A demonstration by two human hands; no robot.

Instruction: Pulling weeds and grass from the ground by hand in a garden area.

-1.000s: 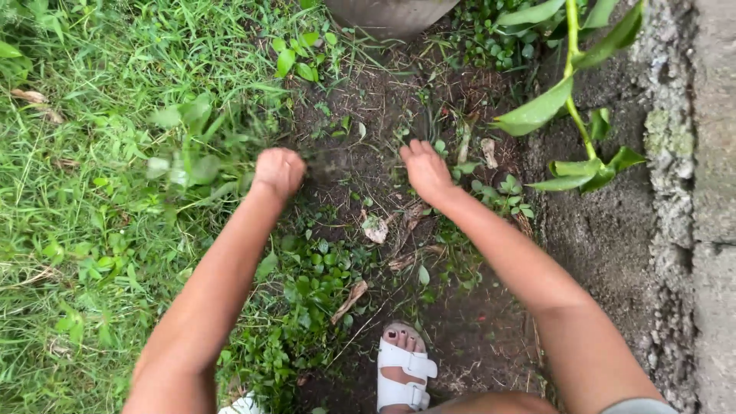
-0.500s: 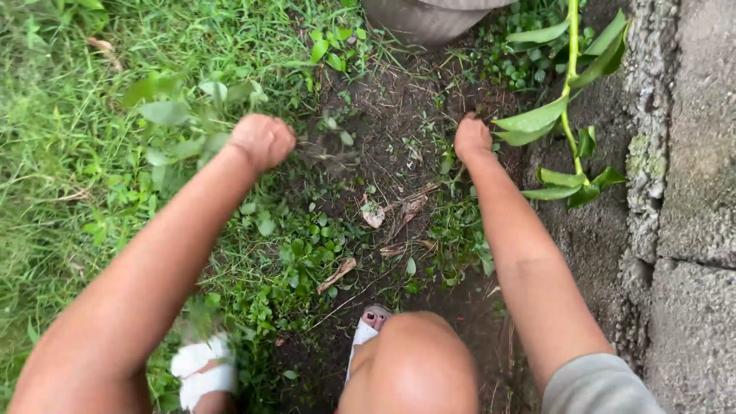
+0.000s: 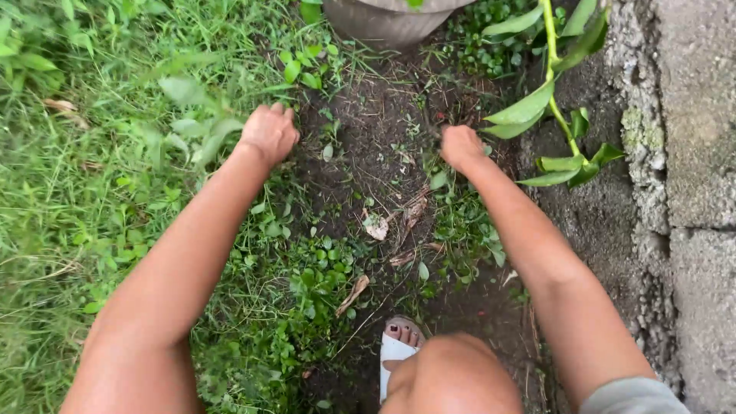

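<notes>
Your 2 bare hands are both low over the ground in the upper half of the frame. Your left hand (image 3: 268, 132), left of centre, is curled into a fist at the edge of the long green grass (image 3: 100, 153), and blurred pale green weed leaves (image 3: 195, 126) sit just beside it on the left; you cannot tell whether the fingers grip them. Your right hand (image 3: 460, 146), right of centre, is also balled narrow, knuckles down on the strip of dark bare soil (image 3: 383, 138), touching small low weeds (image 3: 460, 222). Between the 2 hands lie 3 dry brown leaf scraps (image 3: 377, 228) on the soil. 1 grey round pot (image 3: 383, 19) stands at the top centre, 1 tall green-stemmed plant with long leaves (image 3: 552, 100) rises at upper right beside the rough grey concrete block wall (image 3: 690, 153). 1 white sandal (image 3: 395, 353) shows at bottom centre, by your knee (image 3: 452, 379).
</notes>
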